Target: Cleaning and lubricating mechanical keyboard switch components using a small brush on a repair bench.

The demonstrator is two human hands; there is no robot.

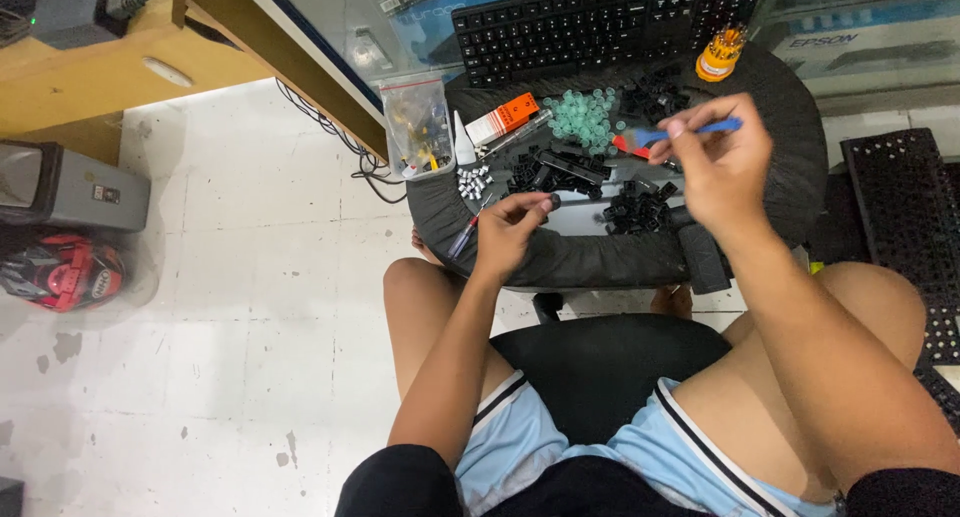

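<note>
My left hand (515,229) pinches a small black keycap (553,202) between thumb and fingertips above the near edge of a round black stool top (800,167). My right hand (712,167) holds a blue-handled tool with a red tip (650,139), raised over the stool. Black keycaps (637,212) lie in heaps under both hands. A pile of pale green rubber domes (583,117) and a cluster of small white parts (472,181) sit further back.
A black keyboard (600,22) lies at the far side. A clear bag of small parts (418,127), a white glue bottle (464,142), an orange box (502,118) and an orange screwdriver set (718,57) ring the stool. Cables (340,142) trail over the white floor; a helmet (65,272) lies left.
</note>
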